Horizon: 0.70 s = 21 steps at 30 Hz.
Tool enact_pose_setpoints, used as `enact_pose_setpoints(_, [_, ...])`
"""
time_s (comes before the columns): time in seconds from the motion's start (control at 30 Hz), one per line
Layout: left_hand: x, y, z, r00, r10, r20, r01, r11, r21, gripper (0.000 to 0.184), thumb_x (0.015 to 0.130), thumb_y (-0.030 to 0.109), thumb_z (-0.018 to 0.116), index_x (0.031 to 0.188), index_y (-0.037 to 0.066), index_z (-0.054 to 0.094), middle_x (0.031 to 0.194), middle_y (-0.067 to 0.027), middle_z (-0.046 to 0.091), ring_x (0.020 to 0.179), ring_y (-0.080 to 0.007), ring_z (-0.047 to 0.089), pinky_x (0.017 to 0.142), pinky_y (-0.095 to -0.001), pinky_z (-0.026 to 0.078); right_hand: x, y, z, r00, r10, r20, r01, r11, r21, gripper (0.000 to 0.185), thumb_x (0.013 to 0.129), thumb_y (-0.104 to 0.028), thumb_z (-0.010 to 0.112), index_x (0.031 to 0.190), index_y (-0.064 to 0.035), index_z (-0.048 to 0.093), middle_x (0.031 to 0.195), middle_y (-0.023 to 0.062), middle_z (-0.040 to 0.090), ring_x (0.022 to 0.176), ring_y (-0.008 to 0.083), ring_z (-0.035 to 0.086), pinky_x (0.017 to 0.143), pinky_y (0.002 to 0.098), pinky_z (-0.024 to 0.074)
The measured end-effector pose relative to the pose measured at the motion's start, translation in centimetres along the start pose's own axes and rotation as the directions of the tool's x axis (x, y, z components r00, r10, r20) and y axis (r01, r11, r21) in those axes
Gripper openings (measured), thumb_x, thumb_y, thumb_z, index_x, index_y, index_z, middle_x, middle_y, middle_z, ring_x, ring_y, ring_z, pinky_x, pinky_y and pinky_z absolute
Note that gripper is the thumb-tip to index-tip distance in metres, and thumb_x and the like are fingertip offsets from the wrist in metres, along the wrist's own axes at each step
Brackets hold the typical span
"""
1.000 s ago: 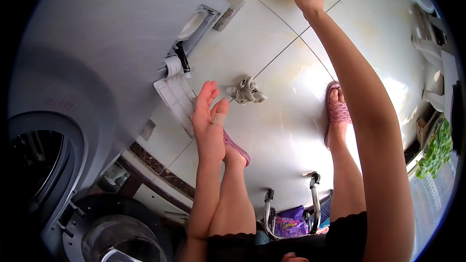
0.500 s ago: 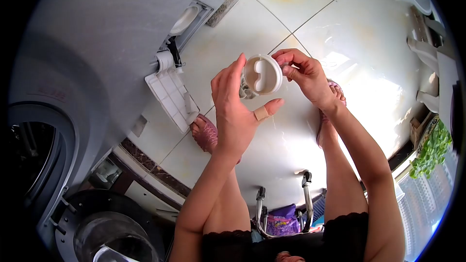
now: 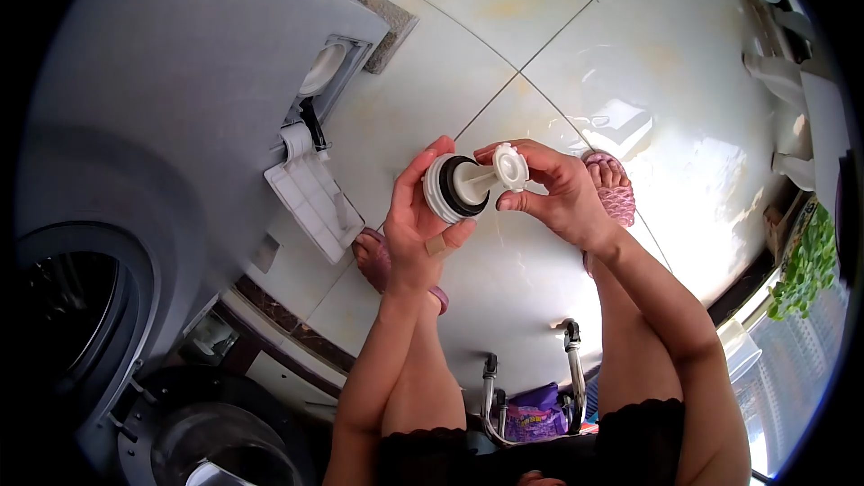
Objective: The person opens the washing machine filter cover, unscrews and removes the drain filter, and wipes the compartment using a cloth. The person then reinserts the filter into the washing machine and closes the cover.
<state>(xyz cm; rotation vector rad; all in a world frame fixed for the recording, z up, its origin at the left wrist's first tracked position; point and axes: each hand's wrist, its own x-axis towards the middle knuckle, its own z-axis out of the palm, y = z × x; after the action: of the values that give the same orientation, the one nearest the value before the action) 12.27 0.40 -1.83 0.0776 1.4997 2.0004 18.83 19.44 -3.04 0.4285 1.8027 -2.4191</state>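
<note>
White plastic forms the round-capped filter piece (image 3: 470, 184), which has a black rubber ring and a narrow stem ending in a scalloped flange. It is held above the pale glossy tiled floor (image 3: 486, 27), mid-scene, its stem tilted to the right. The left hand (image 3: 416, 229), a tan plaster (image 3: 436, 244) on its thumb, is curled around the ribbed cap, gripping it. The right hand (image 3: 562, 196) has its fingers bent behind the flange and its thumb just on the near side; I cannot tell whether it pinches.

To the left stands a grey metal washing machine (image 3: 180, 81), with a white ribbed plastic flap (image 3: 310, 202) hanging from a rectangular recess (image 3: 328, 72). Near the recess, on the far side, lies a speckled grey stone slab (image 3: 382, 22). Pink woven sandals (image 3: 617, 202) are on the person's feet.
</note>
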Motion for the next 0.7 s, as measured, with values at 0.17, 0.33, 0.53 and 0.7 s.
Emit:
enact_pose_setpoints(0.17, [0.0, -0.1, 0.4, 0.999, -0.047, 0.015, 0.046, 0.998, 0.041, 0.086, 0.073, -0.005, 0.079, 0.148, 0.003, 0.036, 0.152, -0.0162, 0.039, 0.138, -0.0261, 0.042, 0.116, -0.0404, 0.036, 0.2, 0.5, -0.1, 0.997, -0.070, -0.037, 0.068, 0.996, -0.066, 0.034, 0.086, -0.007, 0.074, 0.119, -0.0065, 0.066, 0.117, 0.0043, 0.067, 0.101, 0.0131, 0.063, 0.085, 0.0289, 0.0542])
enact_pose_setpoints(0.33, [0.7, -0.9, 0.7, 0.867, -0.413, -0.281, 0.402, 0.910, -0.096, 0.068, 0.084, 0.008, 0.078, 0.141, -0.003, 0.043, 0.130, -0.0101, 0.058, 0.118, -0.0165, 0.057, 0.106, -0.0327, 0.045, -0.2, -0.8, 0.9, 0.983, -0.056, -0.177, 0.015, 0.975, -0.223, 0.039, 0.078, -0.009, 0.080, 0.110, -0.0066, 0.057, 0.117, 0.0046, 0.066, 0.096, 0.0210, 0.064, 0.082, 0.0341, 0.0560])
enact_pose_setpoints(0.53, [0.0, -1.5, 1.1, 0.884, -0.430, -0.181, 0.426, 0.903, -0.063, 0.045, 0.101, 0.030, 0.059, 0.129, -0.005, 0.053, 0.119, -0.0108, 0.062, 0.109, -0.0173, 0.061, 0.103, -0.0314, 0.048, 1.0, 0.5, 1.4, 0.947, -0.317, 0.062, 0.234, 0.542, -0.807, 0.045, 0.070, -0.010, 0.081, 0.110, -0.0121, 0.060, 0.104, 0.0012, 0.065, 0.092, 0.0235, 0.059, 0.077, 0.0352, 0.0533])
enact_pose_setpoints(0.7, [-0.5, 0.3, 0.1, 0.896, -0.278, -0.346, 0.320, 0.945, 0.070, 0.049, 0.101, 0.017, 0.055, 0.138, -0.012, 0.040, 0.133, -0.0210, 0.053, 0.125, -0.0281, 0.054, 0.109, -0.0367, 0.043, 2.9, 3.4, -1.9, 0.929, -0.369, 0.005, 0.206, 0.507, -0.837, 0.042, 0.078, -0.010, 0.076, 0.115, -0.0101, 0.058, 0.098, 0.0050, 0.067, 0.093, 0.0247, 0.061, 0.078, 0.0356, 0.0541])
